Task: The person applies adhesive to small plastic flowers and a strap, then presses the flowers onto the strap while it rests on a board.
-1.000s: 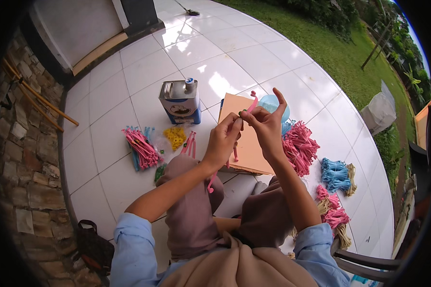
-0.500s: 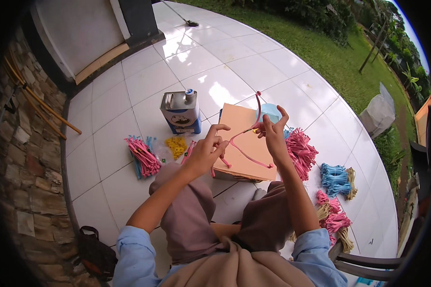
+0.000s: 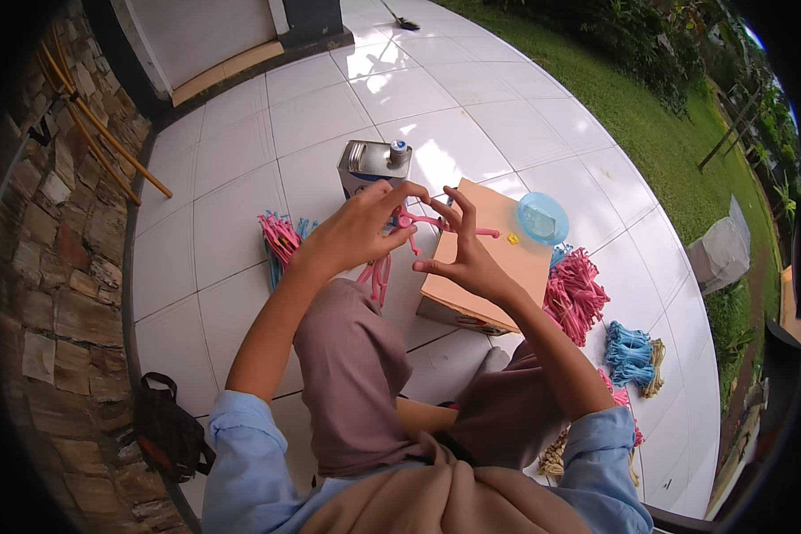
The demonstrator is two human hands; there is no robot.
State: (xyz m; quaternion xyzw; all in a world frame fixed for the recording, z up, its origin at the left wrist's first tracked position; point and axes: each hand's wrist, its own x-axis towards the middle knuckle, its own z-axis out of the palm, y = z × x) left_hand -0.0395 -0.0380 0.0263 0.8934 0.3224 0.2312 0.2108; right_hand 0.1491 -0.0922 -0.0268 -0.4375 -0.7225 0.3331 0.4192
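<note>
My left hand pinches a pink knotted cord between thumb and bent fingers, above the left edge of a cardboard box. One length of the cord runs right, behind the fingers of my right hand, and ends in a knob over the box. The right hand's thumb and fingers are spread apart, close to the cord. More pink strands hang below my left hand near my knee. On the box lie a small yellow piece and a light blue bowl.
Behind my left hand stands a metal can with a blue cap. Pink and blue cords lie at left. Right of the box are a pink pile and blue bundles. A black bag sits by the stone wall.
My view has shifted, so the scene sits differently. The cord was stretched between both hands; now the hands are closer together and the right fingers have spread. The yellow piece now shows on the box.
</note>
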